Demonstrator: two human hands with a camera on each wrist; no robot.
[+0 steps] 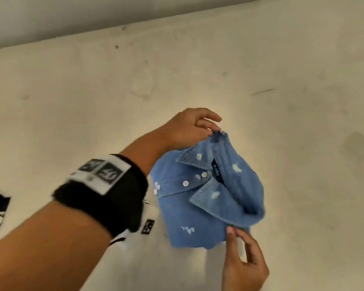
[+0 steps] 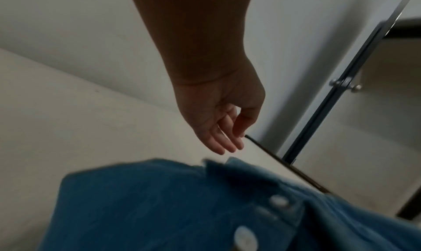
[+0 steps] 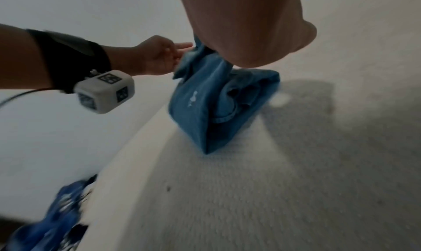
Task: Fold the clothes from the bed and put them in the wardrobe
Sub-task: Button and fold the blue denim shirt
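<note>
Folded blue denim shirt (image 1: 198, 208) with white buttons and pale distressed marks, collar up, lifted between the hands: left hand (image 1: 187, 129) above, right hand (image 1: 243, 261) below
</note>
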